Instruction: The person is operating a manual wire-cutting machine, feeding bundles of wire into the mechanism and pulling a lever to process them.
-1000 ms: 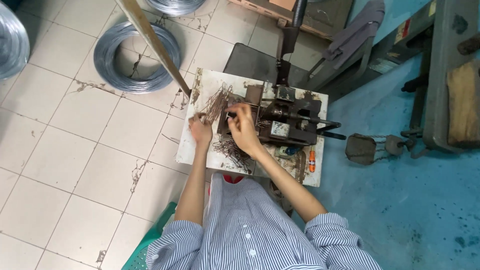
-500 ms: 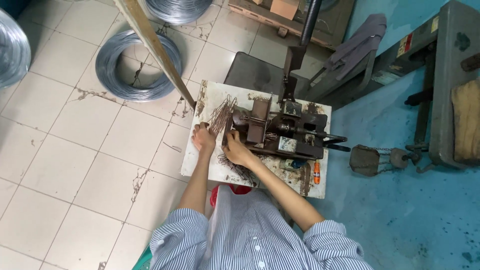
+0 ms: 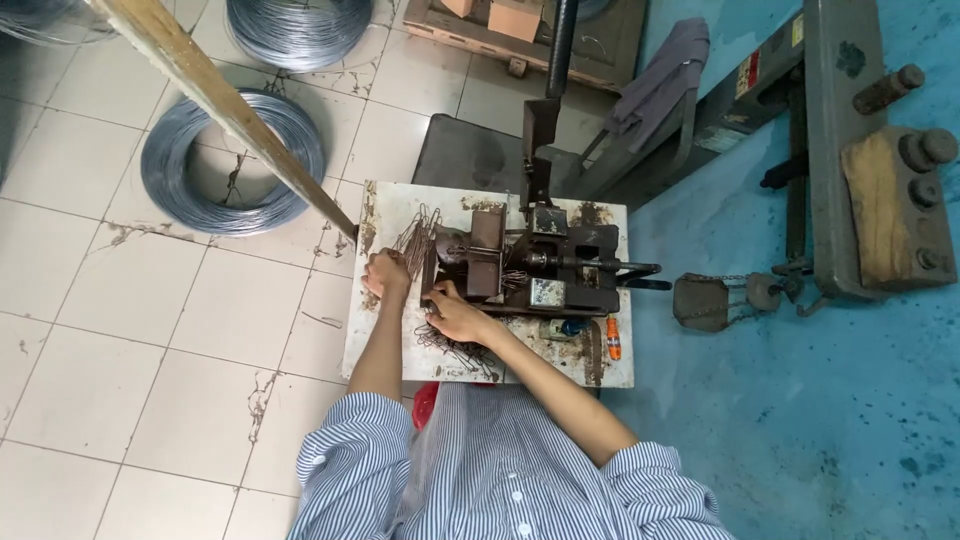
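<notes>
- At the centre of the small desk [image 3: 385, 350] sits a dark iron wire-bending press [image 3: 520, 268]; its long axis runs from nine o'clock to three o'clock, with a thin rod end pointing out toward three o'clock, and an upright lever [image 3: 555, 60] rises from it toward twelve o'clock.
- Against the nine o'clock face of that press, the right hand [image 3: 455, 315] is curled, fingers drawn together on what looks like thin wire; the exact pinch is too small to make out.
- At ten o'clock from it, the left hand [image 3: 387, 272] is bunched closed, resting among loose bent wire pieces [image 3: 418, 232]. Whether it grips one I cannot tell.
- More bent wire pieces lie in a tangle [image 3: 455, 350] at six o'clock of the right hand.
- Risk, as a judgement: both hands sit just beside the press's working parts, so fingers could be nipped if the lever came down while they are there.
- Loose wire ends could prick or snag a hand or the striped sleeve [image 3: 340, 470].
- An orange tube [image 3: 613, 338] near the desk's five o'clock corner could roll off.
- On the floor at ten o'clock, a wire coil [image 3: 232, 165] and a leaning wooden pole [image 3: 220, 95] could shift and catch.
</notes>
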